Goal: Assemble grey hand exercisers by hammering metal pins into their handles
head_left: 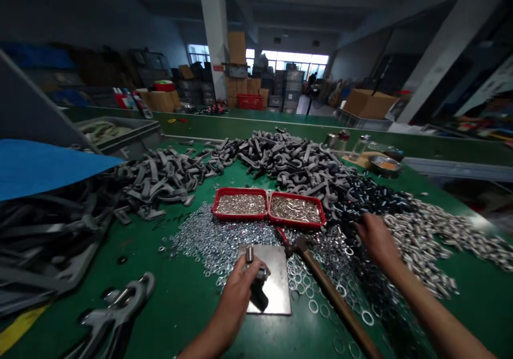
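Note:
My left hand (236, 295) is closed around a small metal part with a ribbed, spring-like cylinder (249, 253) pointing up, above a shiny metal plate (276, 281). My right hand (377, 236) reaches into the edge of a pile of small black parts (360, 201); its fingertips are partly hidden there, and what they touch cannot be made out. Silvery cylindrical pieces (420, 236) lie just right of that hand. Between the hands, a hammer (332, 292) with a wooden handle rests on loose metal rings (306, 281).
Two red trays (240, 218) (296, 224) of tiny metal pieces stand mid-table. Grey curved parts (296, 161) are heaped behind them and at left. Clamp-like assemblies (120, 305) lie front left, near a grey crate (140, 140). A metal bowl (385, 165) and bottles stand back right.

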Demonstrator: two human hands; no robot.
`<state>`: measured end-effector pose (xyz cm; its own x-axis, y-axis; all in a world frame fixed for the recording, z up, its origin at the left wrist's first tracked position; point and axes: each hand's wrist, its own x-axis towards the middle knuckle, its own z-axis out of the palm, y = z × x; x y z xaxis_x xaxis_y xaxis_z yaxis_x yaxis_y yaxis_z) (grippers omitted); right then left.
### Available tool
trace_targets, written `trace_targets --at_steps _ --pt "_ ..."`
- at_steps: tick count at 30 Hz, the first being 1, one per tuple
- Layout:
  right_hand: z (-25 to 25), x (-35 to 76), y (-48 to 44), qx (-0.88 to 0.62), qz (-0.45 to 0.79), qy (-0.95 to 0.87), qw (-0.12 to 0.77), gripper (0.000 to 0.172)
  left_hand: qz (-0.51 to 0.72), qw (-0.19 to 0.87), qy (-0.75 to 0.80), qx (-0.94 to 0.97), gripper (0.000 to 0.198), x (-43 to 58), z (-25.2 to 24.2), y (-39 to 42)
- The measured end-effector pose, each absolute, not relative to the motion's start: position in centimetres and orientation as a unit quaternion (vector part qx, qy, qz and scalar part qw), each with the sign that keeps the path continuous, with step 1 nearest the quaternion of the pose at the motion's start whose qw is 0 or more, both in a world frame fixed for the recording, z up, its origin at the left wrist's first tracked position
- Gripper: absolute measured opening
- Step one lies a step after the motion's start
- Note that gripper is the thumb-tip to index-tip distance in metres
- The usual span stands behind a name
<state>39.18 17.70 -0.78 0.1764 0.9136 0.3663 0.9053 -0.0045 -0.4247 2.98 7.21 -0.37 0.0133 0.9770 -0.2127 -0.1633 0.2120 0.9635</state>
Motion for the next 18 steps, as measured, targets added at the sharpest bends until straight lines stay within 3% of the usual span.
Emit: trace_targets --at_steps 2,4,6,12,18 --pt "0.0 36.3 14.1 -0.692 0.052 -0.644 0.321 0.023 0.496 0.596 0.496 0.392 0.034 2.8 -0.5 7.0" --pt "0.7 31.9 9.6 -0.640 0.272 -0.615 0.371 0.030 0.484 0.592 0.493 0.416 0.036 2.8 -0.6 6.6" --pt "1.2 27.1 5.6 -0.593 0.384 -0.594 0.385 0.028 0.469 0.582 0.495 0.444 0.037 3.0 -0.6 6.0" --pt "0.6 20.1 1.7 -0.487 0.358 -0.689 0.401 0.011 0.453 0.567 0.463 0.509 0.033 2.5 0.5 4.0" --pt "0.8 20.4 1.2 -0.445 0.330 -0.735 0.391 0.012 0.442 0.554 0.462 0.532 0.031 1.6 1.6 2.9"
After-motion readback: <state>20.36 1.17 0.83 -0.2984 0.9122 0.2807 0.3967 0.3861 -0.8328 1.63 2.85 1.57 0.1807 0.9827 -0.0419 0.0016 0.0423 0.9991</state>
